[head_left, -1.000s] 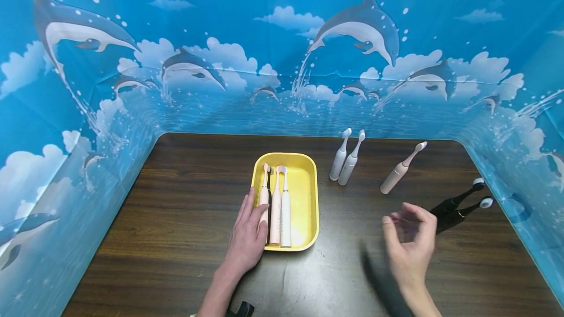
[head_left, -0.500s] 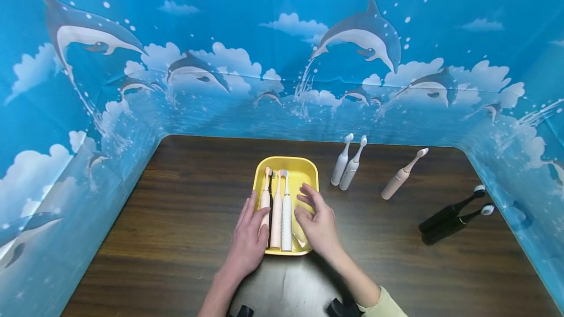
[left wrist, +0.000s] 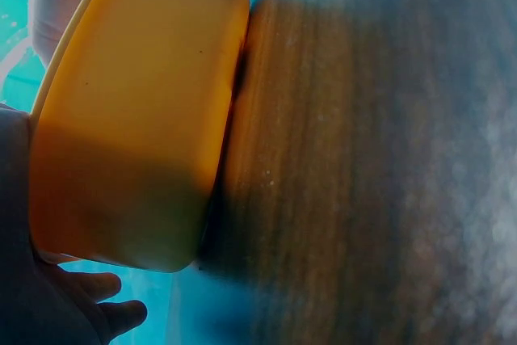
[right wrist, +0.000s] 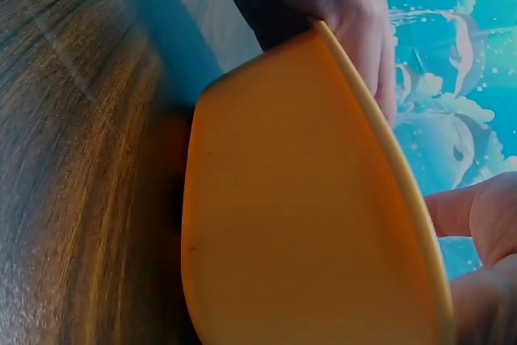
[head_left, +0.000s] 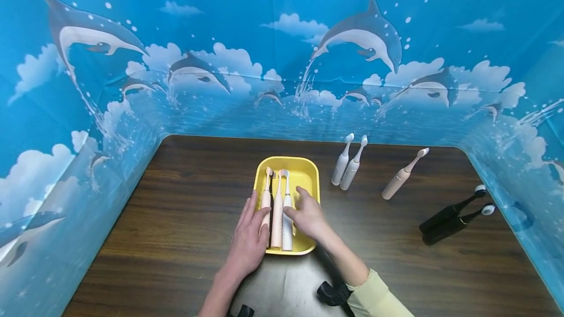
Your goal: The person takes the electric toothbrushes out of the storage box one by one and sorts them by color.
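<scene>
Left hand [head_left: 247, 243] is laid along the left rim of the yellow tray [head_left: 307, 177], fingers mostly straight, thumb stuck out over the leftmost pink toothbrush [head_left: 266, 199]. Right hand [head_left: 309, 218] angles in over the opposite rim, thumb and index clearly apart, thumb above the white toothbrush [head_left: 287, 241], can't tell if it's touching. Both brushes are lying inside the tray, btw.

Toothbrushes [head_left: 276, 221] are pink, white or black, the tray [head_left: 305, 176] yellow, the table [head_left: 189, 219] brown, the backdrop [head_left: 246, 9] dolphin-patterned blue.
</scene>
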### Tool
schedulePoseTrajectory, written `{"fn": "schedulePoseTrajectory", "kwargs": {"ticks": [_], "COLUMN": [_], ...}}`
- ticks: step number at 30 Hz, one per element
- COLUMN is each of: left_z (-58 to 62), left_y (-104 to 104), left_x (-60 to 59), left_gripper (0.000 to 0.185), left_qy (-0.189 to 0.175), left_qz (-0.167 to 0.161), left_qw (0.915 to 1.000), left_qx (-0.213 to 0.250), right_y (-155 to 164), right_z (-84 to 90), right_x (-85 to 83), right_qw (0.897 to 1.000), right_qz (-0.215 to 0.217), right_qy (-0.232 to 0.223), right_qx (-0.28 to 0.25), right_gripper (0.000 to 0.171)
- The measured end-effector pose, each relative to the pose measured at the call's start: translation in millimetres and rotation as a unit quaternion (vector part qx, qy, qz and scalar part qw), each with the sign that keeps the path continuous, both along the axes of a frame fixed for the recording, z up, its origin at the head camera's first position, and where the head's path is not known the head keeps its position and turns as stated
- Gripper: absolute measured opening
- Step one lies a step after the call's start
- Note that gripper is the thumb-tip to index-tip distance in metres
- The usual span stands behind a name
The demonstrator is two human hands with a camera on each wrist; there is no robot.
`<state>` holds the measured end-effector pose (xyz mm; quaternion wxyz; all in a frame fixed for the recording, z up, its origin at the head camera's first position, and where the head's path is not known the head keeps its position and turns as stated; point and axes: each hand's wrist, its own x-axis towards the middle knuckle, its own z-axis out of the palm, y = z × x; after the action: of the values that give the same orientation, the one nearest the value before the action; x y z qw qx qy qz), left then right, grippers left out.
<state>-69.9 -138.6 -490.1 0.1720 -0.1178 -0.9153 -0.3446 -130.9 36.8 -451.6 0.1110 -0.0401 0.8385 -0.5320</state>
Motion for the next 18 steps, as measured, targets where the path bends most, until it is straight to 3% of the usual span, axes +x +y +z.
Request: {"fn": "schedulePoseTrajectory", "kwargs": {"ticks": [5,13,18], "left_z": [-0.3,-0.5,-0.4], "left_y": [-0.3,-0.8,1.1], "left_x": [-0.1,-0.4,1.7], "left_gripper": [0.033,0.033,0.032], "left_qy": [0.000,0.005,-0.002], "left_qz": [0.001,0.004,0.007], "left_qw": [1.0000,1.0000,1.0000], "left_qx": [0.000,-0.003,0.001], "right_y": [-6.6,-17.9,-20.3], "right_z": [-3.6,-9.2,-11.8], "right_x": [-1.8,-3.6,-2.8], "right_qw": [1.000,0.997,0.992], "right_qz": [0.017,0.023,0.051], "right_qy": [-0.009,0.031,0.026], "right_qx": [-0.001,0.073,0.116], "right_gripper": [0.069,0.064,0.057]}}
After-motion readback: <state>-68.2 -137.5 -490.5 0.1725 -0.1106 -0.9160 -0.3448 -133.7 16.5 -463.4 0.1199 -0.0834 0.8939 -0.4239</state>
